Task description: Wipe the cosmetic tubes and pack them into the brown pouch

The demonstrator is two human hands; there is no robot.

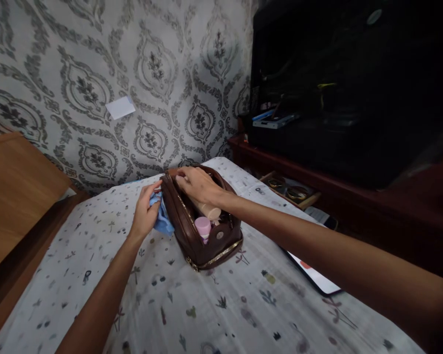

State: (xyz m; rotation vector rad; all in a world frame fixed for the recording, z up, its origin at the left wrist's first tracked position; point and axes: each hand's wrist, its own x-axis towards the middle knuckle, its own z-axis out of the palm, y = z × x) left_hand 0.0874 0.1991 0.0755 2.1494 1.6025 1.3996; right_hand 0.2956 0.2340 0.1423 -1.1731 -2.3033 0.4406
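A brown leather toiletry bag [192, 231] lies open on a patterned white cloth [214, 305], with a pink-capped bottle [203, 226] and a beige bottle [210, 211] showing inside. My left hand [146, 210] is closed on a blue cloth [163, 219] and presses it against the bag's left side. My right hand [197, 183] rests on top of the bag at its far end, fingers curled over the rim near the zip.
A wooden board [18, 191] stands at the left edge. A dark cabinet [347, 93] rises at the right above a red-brown ledge [280, 169] holding a tray of small round items [290, 189]. A tablet [315, 278] lies at the cloth's right edge.
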